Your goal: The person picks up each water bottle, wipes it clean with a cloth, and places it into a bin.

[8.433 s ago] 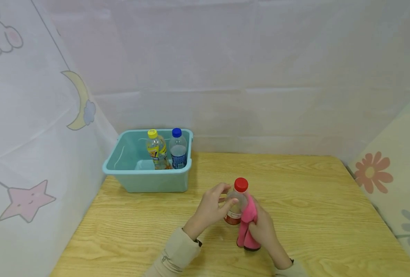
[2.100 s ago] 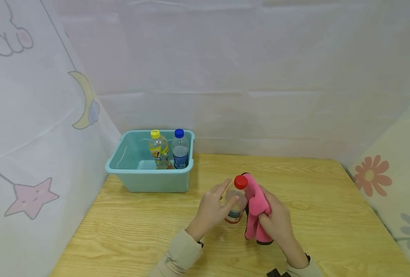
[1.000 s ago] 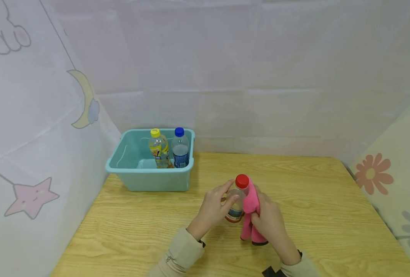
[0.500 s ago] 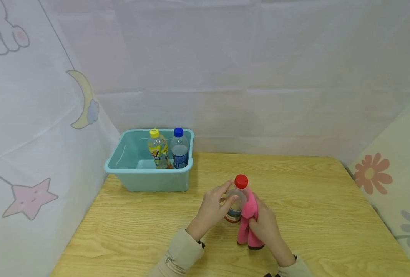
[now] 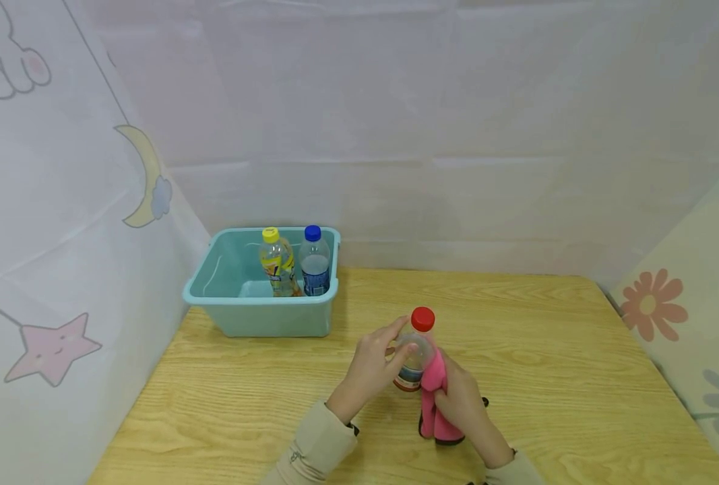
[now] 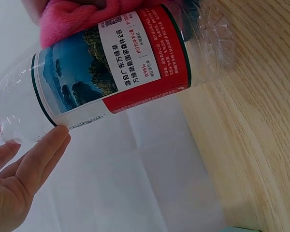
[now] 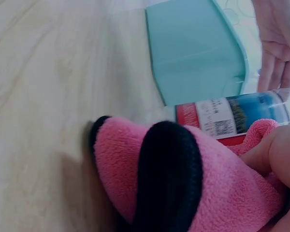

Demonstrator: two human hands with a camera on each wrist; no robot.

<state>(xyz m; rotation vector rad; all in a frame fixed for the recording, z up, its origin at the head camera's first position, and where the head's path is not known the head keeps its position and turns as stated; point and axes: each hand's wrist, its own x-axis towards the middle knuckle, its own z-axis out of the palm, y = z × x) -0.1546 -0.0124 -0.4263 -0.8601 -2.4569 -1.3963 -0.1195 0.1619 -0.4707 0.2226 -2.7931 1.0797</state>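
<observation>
A clear plastic bottle (image 5: 412, 364) with a red cap stands upright on the wooden table. My left hand (image 5: 371, 364) holds it at the shoulder between thumb and fingers. The left wrist view shows the bottle's label (image 6: 106, 67) with a lake picture and a red band, and the fingertips against the bottle near the label's upper edge. My right hand (image 5: 465, 401) grips a bunched pink cloth (image 5: 434, 404) with dark edging and presses it to the bottle's right side. Thick folds of the cloth (image 7: 222, 179) hang below the hand in the right wrist view.
A light blue basin (image 5: 274, 318) stands at the back left of the table (image 5: 517, 323). Inside it are a yellow-capped bottle (image 5: 278, 263) and a blue-capped bottle (image 5: 315, 263). A pale printed curtain (image 5: 395, 135) hangs behind and at the sides.
The right hand has brought the cloth from beside the bottle back against it, then slightly lower. The left hand keeps its hold. Compared with the oldest frame, the bottle's label shows a different side.
</observation>
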